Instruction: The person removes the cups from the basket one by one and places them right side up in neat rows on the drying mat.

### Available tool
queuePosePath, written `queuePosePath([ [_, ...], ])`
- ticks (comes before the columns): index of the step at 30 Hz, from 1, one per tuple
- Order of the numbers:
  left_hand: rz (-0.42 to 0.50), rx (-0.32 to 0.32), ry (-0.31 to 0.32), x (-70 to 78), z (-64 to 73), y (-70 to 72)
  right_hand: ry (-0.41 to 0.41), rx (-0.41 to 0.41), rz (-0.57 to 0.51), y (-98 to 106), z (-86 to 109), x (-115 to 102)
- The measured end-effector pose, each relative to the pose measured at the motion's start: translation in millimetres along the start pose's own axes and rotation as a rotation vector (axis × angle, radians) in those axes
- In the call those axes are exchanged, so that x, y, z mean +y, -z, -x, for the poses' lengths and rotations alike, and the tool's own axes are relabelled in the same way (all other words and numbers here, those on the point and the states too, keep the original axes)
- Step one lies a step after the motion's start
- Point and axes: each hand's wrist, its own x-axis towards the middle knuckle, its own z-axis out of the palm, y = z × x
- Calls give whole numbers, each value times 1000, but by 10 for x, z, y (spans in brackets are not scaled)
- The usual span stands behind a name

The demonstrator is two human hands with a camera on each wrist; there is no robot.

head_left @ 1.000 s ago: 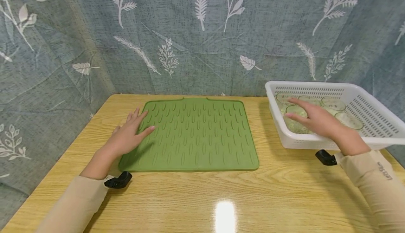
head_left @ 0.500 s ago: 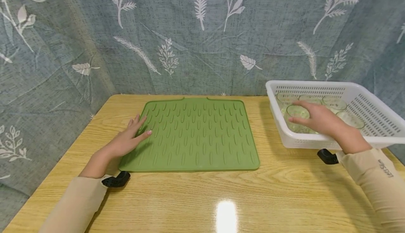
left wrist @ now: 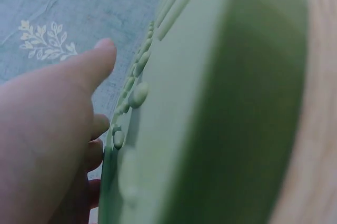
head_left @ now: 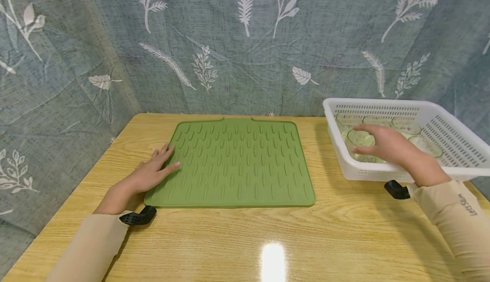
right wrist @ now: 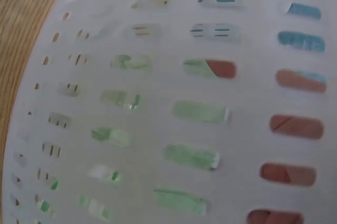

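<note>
In the head view my left hand (head_left: 149,173) lies at the left edge of the green ribbed mat (head_left: 233,163), fingers spread and thumb over its surface. The left wrist view shows that hand's thumb (left wrist: 100,63) beside the mat's raised ridges (left wrist: 139,95). My right hand (head_left: 390,146) reaches into the white plastic basket (head_left: 474,146), its thumb and forefinger spread on either side of a clear drinking glass (head_left: 361,152). Through the basket's slots in the right wrist view, parts of the hand (right wrist: 297,126) and greenish glass (right wrist: 200,112) show.
Several more clear glasses stand in the basket, including one at its back (head_left: 405,124). Mat and basket rest on a light wooden table (head_left: 229,239). Behind them hangs a blue-grey curtain (head_left: 245,73) with white leaf prints.
My right hand has drawn slightly down and right, its thumb and forefinger settling about the front-left glass. My left hand has slid a little back and lower along the mat's left edge.
</note>
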Motion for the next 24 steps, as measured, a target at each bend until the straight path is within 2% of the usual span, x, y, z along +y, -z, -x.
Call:
queuePosePath([
  [9,-102,7,19,-102,41,19,-8,-37,24,30,-22,-60],
  [16,-122,5,16,-122,70,24,13,-44,53,24,-57,-66],
  [24,-140,7,14,-147,55,12,-5,-63,-19,11,-92,-53],
])
